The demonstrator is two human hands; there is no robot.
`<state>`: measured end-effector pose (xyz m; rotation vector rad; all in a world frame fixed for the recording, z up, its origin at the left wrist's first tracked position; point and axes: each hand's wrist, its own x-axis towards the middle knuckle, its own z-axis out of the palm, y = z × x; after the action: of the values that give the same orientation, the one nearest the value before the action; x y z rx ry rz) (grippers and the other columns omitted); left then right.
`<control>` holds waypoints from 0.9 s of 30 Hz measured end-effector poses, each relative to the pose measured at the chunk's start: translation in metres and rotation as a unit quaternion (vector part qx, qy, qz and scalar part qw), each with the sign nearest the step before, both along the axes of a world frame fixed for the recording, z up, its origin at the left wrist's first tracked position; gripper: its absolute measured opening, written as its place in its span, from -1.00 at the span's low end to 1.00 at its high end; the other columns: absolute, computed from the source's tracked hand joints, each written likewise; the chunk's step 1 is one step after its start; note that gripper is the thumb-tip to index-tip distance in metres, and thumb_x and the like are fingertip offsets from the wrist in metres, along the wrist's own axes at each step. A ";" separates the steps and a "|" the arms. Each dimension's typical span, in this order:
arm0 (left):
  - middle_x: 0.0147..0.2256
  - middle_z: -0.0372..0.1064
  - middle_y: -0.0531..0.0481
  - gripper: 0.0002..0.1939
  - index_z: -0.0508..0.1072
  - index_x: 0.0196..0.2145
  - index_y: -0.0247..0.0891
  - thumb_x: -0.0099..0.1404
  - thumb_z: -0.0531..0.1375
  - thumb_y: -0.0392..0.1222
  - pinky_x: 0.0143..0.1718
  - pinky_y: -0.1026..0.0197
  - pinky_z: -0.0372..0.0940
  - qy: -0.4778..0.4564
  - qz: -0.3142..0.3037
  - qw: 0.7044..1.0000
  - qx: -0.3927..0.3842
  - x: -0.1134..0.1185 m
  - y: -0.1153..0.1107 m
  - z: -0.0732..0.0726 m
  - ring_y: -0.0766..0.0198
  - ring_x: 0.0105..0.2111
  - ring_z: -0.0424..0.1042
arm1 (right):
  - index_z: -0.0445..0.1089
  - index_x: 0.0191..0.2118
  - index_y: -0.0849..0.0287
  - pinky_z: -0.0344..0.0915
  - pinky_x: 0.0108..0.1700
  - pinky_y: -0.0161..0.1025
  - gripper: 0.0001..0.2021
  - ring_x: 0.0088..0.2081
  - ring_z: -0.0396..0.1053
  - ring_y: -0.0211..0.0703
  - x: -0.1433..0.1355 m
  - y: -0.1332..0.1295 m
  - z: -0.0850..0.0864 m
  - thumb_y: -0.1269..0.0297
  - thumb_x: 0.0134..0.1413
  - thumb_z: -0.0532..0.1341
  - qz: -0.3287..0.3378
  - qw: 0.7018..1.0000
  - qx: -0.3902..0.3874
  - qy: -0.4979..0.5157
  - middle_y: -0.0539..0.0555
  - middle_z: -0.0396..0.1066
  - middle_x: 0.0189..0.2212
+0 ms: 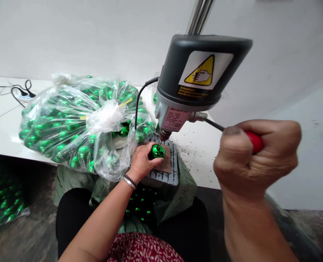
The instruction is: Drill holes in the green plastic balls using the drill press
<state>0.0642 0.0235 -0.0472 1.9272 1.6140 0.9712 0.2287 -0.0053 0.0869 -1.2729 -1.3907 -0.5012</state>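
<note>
Between the thumb and fingers of my left hand [143,158] is a shiny green ball [159,151], held on a small brown board [165,162] on the drill press base [173,174]. Right above the ball is the drill chuck [165,135] with its thin bit; I cannot tell whether the bit has entered the ball. My right hand [256,156] is closed around the red knob [254,142] of the feed lever on the grey drill press [202,72]. A bracelet circles my left wrist.
A large clear plastic bag [63,127] full of green balls lies left of the drill on the white table [3,123]. More balls fill a bag [6,198] on the floor and a green sack [187,189] between my knees. Dark shavings litter the tabletop. A power strip [26,96] stands far left.
</note>
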 end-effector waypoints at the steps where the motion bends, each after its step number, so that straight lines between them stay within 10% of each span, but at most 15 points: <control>1: -0.11 0.47 -0.06 -0.51 0.42 0.01 -0.13 0.11 0.34 -0.10 0.01 0.06 0.24 0.001 0.000 1.000 0.000 0.000 0.000 0.000 0.06 -0.07 0.37 | 0.20 -0.40 0.06 0.27 -0.42 -0.20 -0.89 -0.50 0.23 -0.33 0.000 -0.001 -0.005 0.19 0.10 0.09 0.001 1.000 0.004 0.001 -0.07 0.30 -0.49; 16: -0.14 0.47 -0.05 -0.51 0.42 0.00 -0.17 0.10 0.34 -0.07 -0.02 0.10 0.24 0.003 -0.001 1.000 -0.013 -0.001 -0.001 0.003 0.09 -0.09 0.36 | 0.21 -0.32 0.17 0.20 -0.41 -0.38 -0.96 -0.48 0.23 -0.41 0.002 0.003 -0.051 0.35 0.09 0.12 0.101 0.992 0.073 -0.031 -0.08 0.22 -0.51; 27: -0.17 0.46 -0.03 -0.56 0.40 -0.06 -0.22 0.08 0.33 -0.17 -0.04 0.12 0.27 -0.078 -0.026 0.997 -0.012 -0.005 -0.019 0.015 0.13 -0.13 0.40 | 0.10 -0.52 0.24 -0.08 -0.45 -0.41 -0.75 -0.53 -0.06 -0.50 -0.004 0.060 0.077 0.33 0.14 0.11 0.081 0.980 -0.107 0.147 -0.16 0.03 -0.63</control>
<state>0.0597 0.0046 -0.0320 1.8192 1.4741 1.0491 0.2250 0.0545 0.1642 -1.3300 -1.3066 -0.0474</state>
